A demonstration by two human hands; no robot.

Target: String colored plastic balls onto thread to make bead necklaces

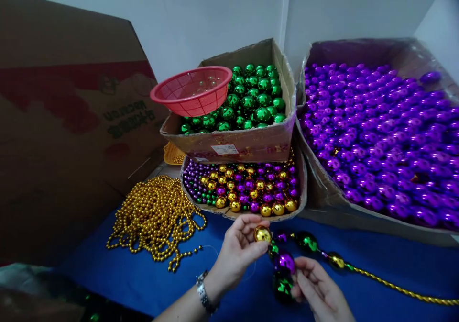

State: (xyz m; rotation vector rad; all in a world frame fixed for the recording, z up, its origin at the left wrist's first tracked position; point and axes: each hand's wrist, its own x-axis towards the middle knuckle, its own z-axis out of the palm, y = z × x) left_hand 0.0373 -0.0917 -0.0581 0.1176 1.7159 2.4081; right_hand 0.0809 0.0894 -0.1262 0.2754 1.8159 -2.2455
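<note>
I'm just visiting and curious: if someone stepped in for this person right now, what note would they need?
Left hand: pinches a gold ball.
Right hand: holds the strung balls, purple and green.
The strand trails right across the blue table: several balls strung, then gold beads.
Loose balls: mixed tray, green box, purple box.
Gold bead chains are piled at left.
The gold ball appears not yet joined to the strand.
</note>
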